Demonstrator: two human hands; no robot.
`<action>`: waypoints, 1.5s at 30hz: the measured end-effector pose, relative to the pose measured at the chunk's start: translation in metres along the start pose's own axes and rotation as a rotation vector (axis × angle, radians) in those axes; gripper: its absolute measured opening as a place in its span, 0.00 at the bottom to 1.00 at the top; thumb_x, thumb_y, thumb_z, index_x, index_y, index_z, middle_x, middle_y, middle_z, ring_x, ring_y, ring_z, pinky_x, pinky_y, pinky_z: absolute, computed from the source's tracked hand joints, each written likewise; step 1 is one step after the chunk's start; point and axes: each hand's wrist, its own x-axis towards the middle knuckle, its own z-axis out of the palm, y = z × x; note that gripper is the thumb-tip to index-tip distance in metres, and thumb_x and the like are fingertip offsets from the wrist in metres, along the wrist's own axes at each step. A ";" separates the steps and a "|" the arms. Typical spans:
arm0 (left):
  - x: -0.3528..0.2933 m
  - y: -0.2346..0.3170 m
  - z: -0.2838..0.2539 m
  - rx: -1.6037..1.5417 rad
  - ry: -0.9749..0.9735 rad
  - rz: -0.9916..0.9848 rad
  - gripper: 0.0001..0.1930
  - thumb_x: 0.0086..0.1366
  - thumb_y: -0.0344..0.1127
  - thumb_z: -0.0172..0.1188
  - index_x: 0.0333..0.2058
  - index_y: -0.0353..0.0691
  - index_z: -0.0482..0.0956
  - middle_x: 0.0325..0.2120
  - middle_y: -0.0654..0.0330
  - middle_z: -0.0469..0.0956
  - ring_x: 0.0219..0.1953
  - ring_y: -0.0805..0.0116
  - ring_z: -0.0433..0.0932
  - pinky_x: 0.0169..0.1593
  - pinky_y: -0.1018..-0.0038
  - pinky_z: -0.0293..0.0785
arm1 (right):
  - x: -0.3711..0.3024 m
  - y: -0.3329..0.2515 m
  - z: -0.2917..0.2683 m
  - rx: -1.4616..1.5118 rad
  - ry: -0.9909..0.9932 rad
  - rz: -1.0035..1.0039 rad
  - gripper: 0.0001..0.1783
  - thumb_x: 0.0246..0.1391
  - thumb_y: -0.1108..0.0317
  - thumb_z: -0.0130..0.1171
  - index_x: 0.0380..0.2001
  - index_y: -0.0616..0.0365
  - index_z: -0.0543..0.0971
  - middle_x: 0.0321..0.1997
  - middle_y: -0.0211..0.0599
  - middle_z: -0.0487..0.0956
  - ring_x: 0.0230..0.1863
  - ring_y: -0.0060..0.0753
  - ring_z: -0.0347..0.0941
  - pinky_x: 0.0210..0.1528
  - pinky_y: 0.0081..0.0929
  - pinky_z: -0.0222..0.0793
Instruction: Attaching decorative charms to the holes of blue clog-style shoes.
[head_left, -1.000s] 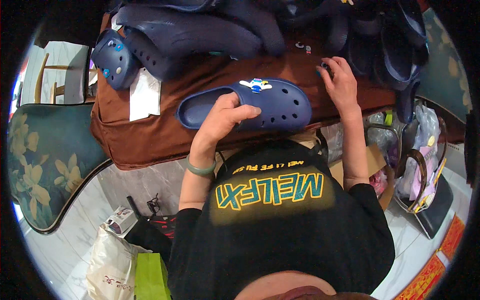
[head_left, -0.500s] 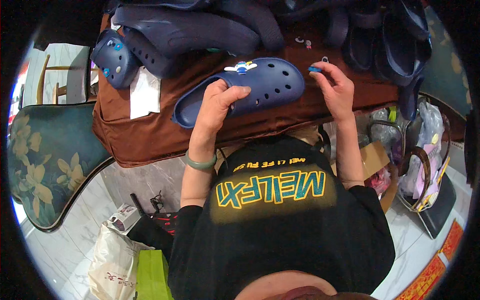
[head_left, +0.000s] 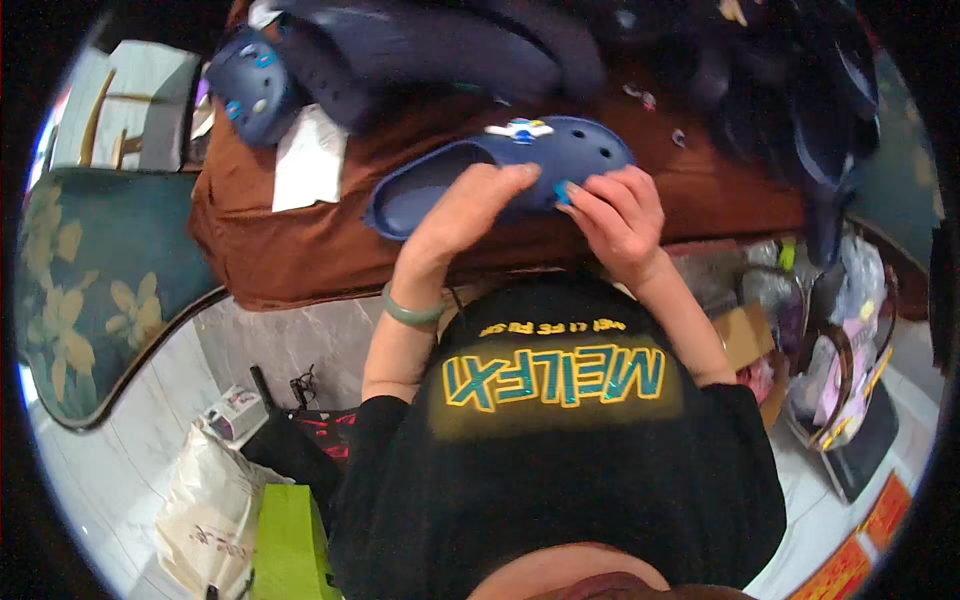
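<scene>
A navy blue clog (head_left: 562,152) lies sideways in front of me, its holed toe to the right and its heel to the left. My left hand (head_left: 468,208) grips the clog's near side, thumb on top and the other fingers hidden. A white charm (head_left: 520,130) with blue and yellow parts sits on the far side of the upper. Between the fingertips of my right hand (head_left: 622,220) is a small bright blue shoe charm (head_left: 563,193), held against or just above the clog's near side; whether it touches a hole cannot be made out.
Several navy clogs (head_left: 420,55) crowd the far side of the brown-covered table (head_left: 240,245), and more (head_left: 830,110) lie at right. One clog (head_left: 250,88) at left bears blue charms. White paper (head_left: 310,165) lies near it. A small loose charm (head_left: 678,138) rests right of my clog.
My right hand has moved left and nearer, carrying the blue charm from beyond the toe to the clog's near side. The whole view has shifted slightly.
</scene>
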 end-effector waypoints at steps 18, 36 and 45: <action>0.001 0.004 0.005 0.063 -0.243 -0.208 0.14 0.57 0.33 0.63 0.41 0.34 0.79 0.32 0.70 0.78 0.34 0.79 0.71 0.39 0.76 0.71 | 0.004 -0.027 -0.023 -0.185 -0.341 0.100 0.21 0.42 0.77 0.63 0.44 0.58 0.79 0.37 0.36 0.72 0.47 0.41 0.69 0.56 0.47 0.59; -0.003 0.028 0.022 0.125 -0.050 -0.167 0.15 0.57 0.38 0.65 0.38 0.32 0.80 0.30 0.57 0.82 0.32 0.71 0.78 0.39 0.72 0.74 | -0.005 -0.026 -0.040 -0.334 -0.551 -0.017 0.35 0.39 0.71 0.57 0.56 0.69 0.70 0.26 0.31 0.70 0.35 0.31 0.68 0.44 0.33 0.64; -0.001 0.039 0.023 0.141 0.043 -0.201 0.14 0.57 0.36 0.66 0.38 0.33 0.81 0.31 0.60 0.82 0.33 0.74 0.79 0.39 0.75 0.74 | -0.016 -0.021 -0.031 -0.082 -0.590 0.274 0.38 0.41 0.75 0.57 0.62 0.56 0.66 0.14 0.35 0.71 0.18 0.35 0.70 0.19 0.33 0.68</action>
